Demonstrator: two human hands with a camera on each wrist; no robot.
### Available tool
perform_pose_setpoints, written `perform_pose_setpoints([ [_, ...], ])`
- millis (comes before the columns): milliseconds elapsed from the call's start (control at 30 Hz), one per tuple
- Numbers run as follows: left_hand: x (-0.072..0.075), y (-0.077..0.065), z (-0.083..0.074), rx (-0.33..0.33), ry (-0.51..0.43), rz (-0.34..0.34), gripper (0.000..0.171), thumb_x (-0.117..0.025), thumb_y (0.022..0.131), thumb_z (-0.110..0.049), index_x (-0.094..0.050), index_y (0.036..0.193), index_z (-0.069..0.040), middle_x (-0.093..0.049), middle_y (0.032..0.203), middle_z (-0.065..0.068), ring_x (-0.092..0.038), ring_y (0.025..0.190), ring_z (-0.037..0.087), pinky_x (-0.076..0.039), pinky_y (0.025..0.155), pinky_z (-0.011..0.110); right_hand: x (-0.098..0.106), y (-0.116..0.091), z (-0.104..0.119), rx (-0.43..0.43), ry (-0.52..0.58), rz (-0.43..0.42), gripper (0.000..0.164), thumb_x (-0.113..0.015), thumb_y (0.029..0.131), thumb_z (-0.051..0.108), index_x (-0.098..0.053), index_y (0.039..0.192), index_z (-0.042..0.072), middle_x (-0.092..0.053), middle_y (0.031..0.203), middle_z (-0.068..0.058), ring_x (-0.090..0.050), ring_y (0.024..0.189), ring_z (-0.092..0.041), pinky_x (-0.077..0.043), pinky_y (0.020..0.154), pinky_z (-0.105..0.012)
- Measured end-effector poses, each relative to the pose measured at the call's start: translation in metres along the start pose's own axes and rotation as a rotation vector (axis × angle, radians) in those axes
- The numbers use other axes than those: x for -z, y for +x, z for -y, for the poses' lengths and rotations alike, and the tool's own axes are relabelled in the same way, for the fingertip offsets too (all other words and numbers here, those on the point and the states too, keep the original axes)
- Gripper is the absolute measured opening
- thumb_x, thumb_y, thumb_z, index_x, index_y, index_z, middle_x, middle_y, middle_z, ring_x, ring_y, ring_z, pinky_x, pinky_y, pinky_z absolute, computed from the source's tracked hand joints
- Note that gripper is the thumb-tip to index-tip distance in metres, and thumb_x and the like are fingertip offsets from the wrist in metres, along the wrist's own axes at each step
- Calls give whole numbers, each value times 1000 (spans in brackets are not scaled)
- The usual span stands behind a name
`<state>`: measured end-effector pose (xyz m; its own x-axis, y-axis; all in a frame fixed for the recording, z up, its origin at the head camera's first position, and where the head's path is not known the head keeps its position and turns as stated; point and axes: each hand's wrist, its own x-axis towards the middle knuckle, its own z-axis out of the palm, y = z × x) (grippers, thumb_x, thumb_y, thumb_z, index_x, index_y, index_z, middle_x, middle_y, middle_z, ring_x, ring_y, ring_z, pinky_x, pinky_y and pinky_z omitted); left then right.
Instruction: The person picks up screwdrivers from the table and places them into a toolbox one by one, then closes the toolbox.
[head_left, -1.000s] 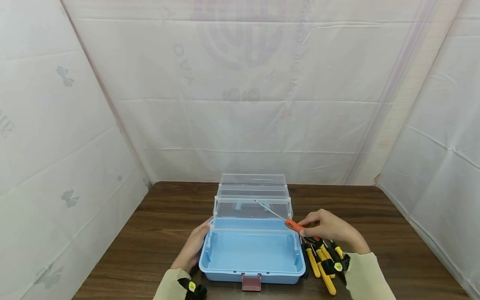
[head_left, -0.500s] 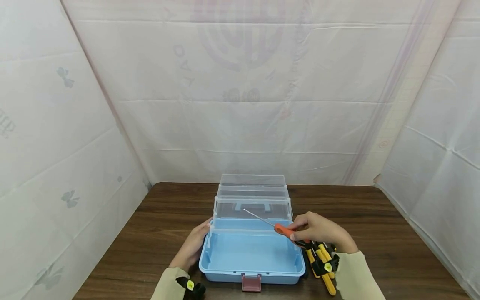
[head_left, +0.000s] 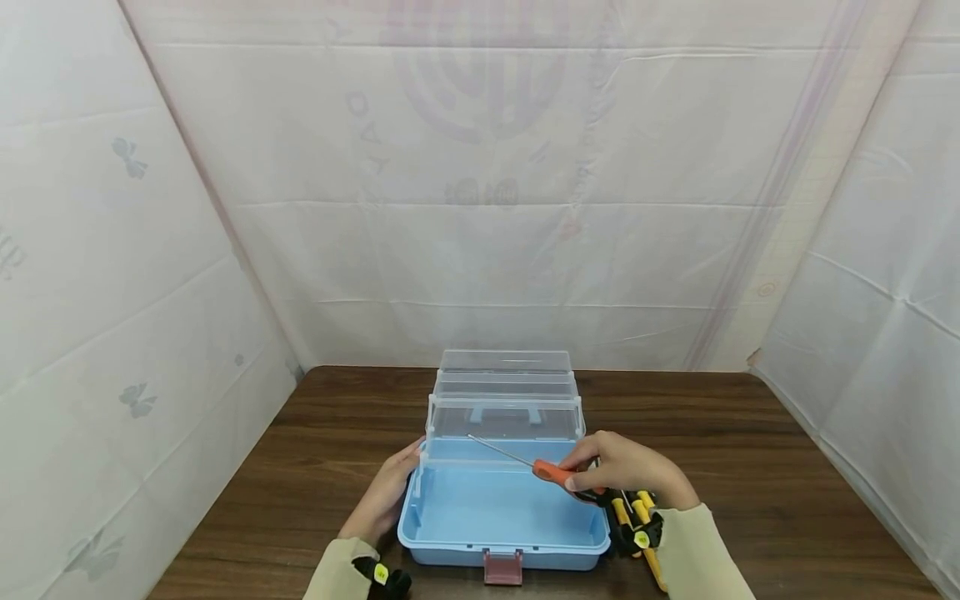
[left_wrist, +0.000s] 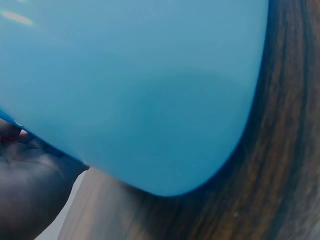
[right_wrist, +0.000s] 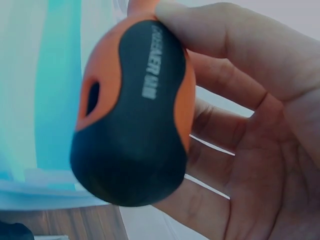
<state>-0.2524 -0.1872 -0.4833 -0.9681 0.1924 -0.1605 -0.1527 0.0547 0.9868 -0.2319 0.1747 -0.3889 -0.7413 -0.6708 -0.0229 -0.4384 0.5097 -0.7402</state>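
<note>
A light blue toolbox [head_left: 487, 508] stands on the table with its clear tiered trays [head_left: 504, 417] folded back and its bottom bare. My left hand [head_left: 381, 497] holds the box at its back left corner; in the left wrist view the blue wall [left_wrist: 150, 100] fills most of the picture and the hand [left_wrist: 30, 190] shows below its edge. Over the right part of the box, my right hand [head_left: 630, 468] pinches a screwdriver [head_left: 550, 472] by its orange and black handle. Its thin shaft points left and away. The right wrist view shows the handle's rounded black end [right_wrist: 135, 165].
Several yellow-and-black-handled tools [head_left: 621, 512] lie right of the box, partly hidden under my right wrist. A reddish latch [head_left: 502, 568] hangs at the box's front. Dark wood table [head_left: 315, 458] surrounds the box, with white sheeting [head_left: 480, 250] behind and on both sides.
My right hand has moved left and slightly down with the screwdriver, from beside the box's right rim to over its inside. My left hand and the box have stayed in place.
</note>
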Motion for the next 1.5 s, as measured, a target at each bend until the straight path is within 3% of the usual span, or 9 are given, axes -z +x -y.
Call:
perform_pose_setpoints([
  [467,0,1,2,-2,-3,-3,52,-32,105,-26,-26,151,-3,-22,157,22,-20,144,44,-24,113,60,-13,4,6,91,25,62,27,-66,90,24,-73,109,5,-67,100,-2,-55,84,-2,-50,69,-21],
  [833,1,2,4,-13,-16,4,52,-33,104,-26,-27,151,-4,-23,157,22,-21,144,43,-24,113,59,-28,10,3,85,61,129,23,-66,90,22,-74,108,8,-67,96,3,-56,82,-1,-50,70,-21],
  [1033,1,2,4,-13,-21,3,52,-33,104,-27,-28,151,-5,-24,157,22,-22,143,43,-25,113,59,-35,12,3,33,63,135,23,-68,89,19,-74,107,8,-67,95,5,-56,82,-1,-49,71,-21],
  [1300,1,3,4,-19,-20,1,52,-34,104,-25,-28,151,-4,-25,157,21,-21,144,42,-24,113,59,-44,14,1,42,54,150,21,-67,88,16,-75,105,6,-67,93,4,-54,82,1,-49,73,-19],
  [1500,1,1,3,-12,-22,1,52,-33,104,-26,-27,151,-4,-24,157,21,-21,144,42,-24,113,59,-49,16,0,24,68,161,19,-68,87,13,-75,102,5,-67,88,6,-55,76,2,-49,66,-18],
])
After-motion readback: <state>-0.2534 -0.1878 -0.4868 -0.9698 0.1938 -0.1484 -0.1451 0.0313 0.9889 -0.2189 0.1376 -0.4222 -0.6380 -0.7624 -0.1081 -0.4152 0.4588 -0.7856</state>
